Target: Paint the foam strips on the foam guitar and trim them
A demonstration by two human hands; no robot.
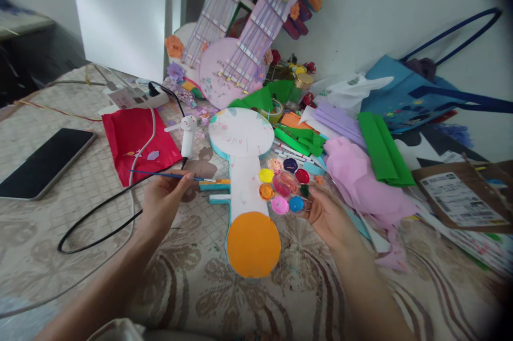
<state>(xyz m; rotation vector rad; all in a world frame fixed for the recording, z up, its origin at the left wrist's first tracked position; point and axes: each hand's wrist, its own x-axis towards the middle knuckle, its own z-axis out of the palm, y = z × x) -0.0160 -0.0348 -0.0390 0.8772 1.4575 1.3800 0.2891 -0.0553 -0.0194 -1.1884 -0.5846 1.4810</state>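
A key-shaped white board (244, 170) with teal edges lies in the middle of the table, its lower round end covered by an orange disc (254, 245). Two small teeth stick out on its left side, the upper one (216, 185) partly orange. My left hand (164, 199) pinches a thin blue paintbrush (176, 174), its tip at that upper tooth. My right hand (326, 212) grips the edge of a flower-shaped paint palette (285, 184) above the board's right side. Yellow, orange, pink, blue, red and dark paints fill its wells.
On the left are a phone (48, 162), red paper (140, 143), a white glue gun (187, 135) and looping cables. Decorated guitar-shaped boards (228, 68) lean at the back. Green paper (385, 148), pink paper (356, 180), a blue bag (401, 95) and a brown parcel (460, 196) crowd the right.
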